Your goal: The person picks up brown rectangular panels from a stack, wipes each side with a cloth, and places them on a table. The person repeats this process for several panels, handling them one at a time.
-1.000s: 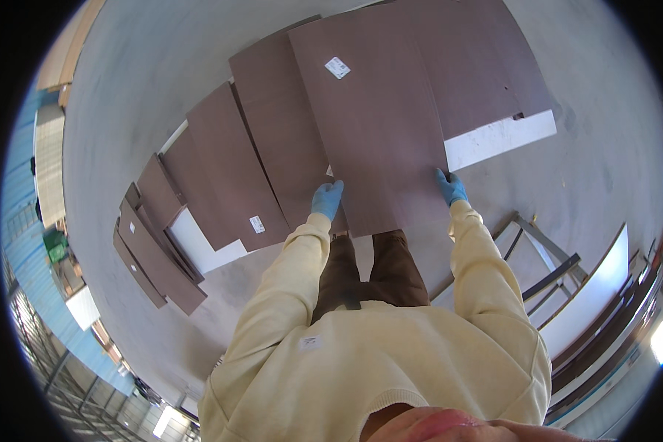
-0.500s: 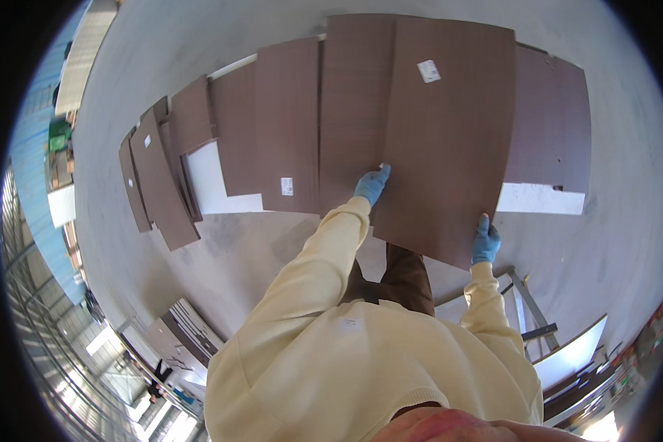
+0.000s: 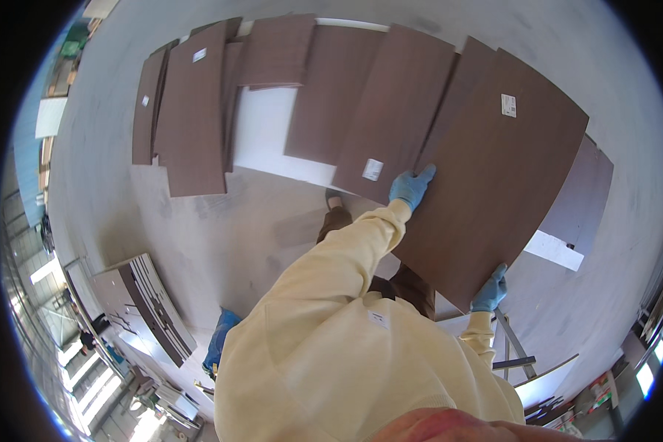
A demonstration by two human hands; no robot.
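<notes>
Between my two blue-gloved hands is a large dark brown board [image 3: 497, 177] with a white label near its far end. My left hand [image 3: 412, 187] grips its left edge, fingers partly hidden by the edge. At the near right corner my right hand [image 3: 489, 289] is closed on the right edge, thumb on top. Just left of the board lies another brown panel [image 3: 398, 103] with a white label. Behind it, a brown panel [image 3: 464, 96] shows partly from under the held board.
More brown panels [image 3: 199, 118] lie overlapping to the left on white sheets [image 3: 261, 136]. A panel [image 3: 582, 184] lies at the right. Stacked boards [image 3: 151, 302] stand lower left, near a blue item [image 3: 222, 335]. A metal frame [image 3: 516, 342] stands at lower right.
My view has swung right, so the row of panels sits further left and tilted. The board stays in both hands, now angled. One foot has come into view beside the panels.
</notes>
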